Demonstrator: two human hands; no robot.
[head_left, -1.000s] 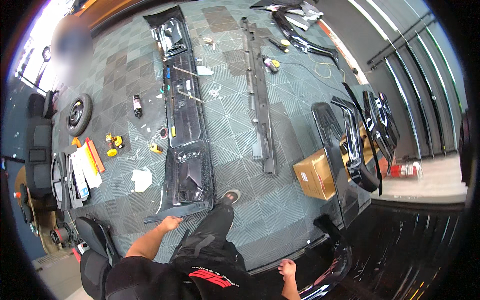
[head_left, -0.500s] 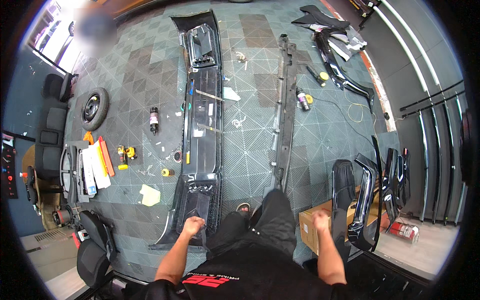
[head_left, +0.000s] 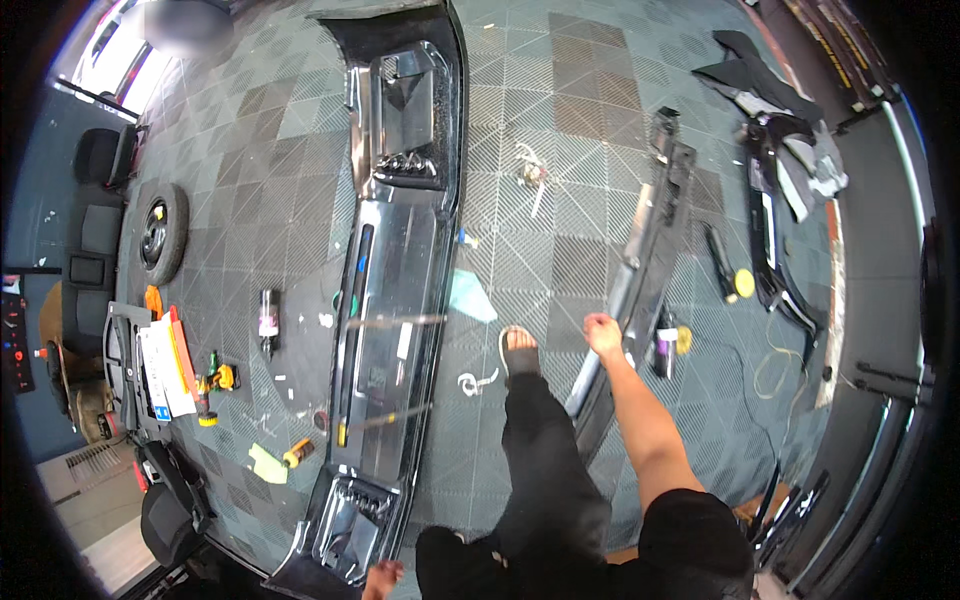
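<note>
Bumper (head_left: pixel 400 250) lies stretched ahead of the left hand (head_left: pixel 383 577), whose grip I cannot tell (the lower edge cuts it off). The right hand (head_left: pixel 603 335), fingers curled in, is near the bar (head_left: pixel 652 262), contact unclear; a bottle (head_left: pixel 665 346) is to its right.

A bumper (head_left: pixel 400 265) lies left of a bar (head_left: pixel 645 270) on the tiled floor (head_left: pixel 530 250), a wheel (head_left: pixel 156 236) and drill (head_left: pixel 217 382) farther left
</note>
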